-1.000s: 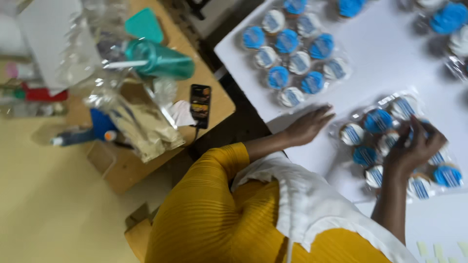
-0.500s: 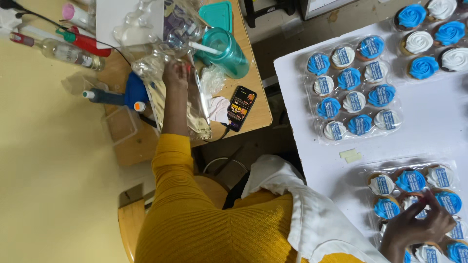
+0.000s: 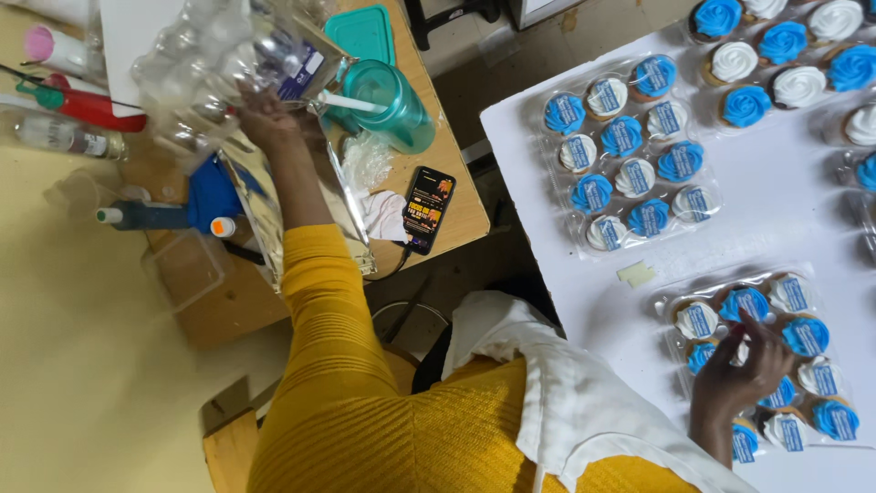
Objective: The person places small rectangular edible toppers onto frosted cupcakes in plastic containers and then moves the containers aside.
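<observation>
At nine o'clock the left hand (image 3: 265, 117) grips a stack of clear plastic trays (image 3: 205, 64) over the wooden table (image 3: 452, 196) beside a teal cup (image 3: 383, 96) and phone (image 3: 429, 208), while at four o'clock the right hand (image 3: 744, 370) rests on a cupcake tray (image 3: 776, 361) on the white table (image 3: 776, 219).

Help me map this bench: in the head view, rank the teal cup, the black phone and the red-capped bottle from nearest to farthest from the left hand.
Measured from the left hand, which is raised on the wooden table among clear plastic trays:
1. Teal cup, just to its right.
2. Red-capped bottle, lying to its left near the table edge.
3. Black phone, lower right, by the table's near corner.
</observation>
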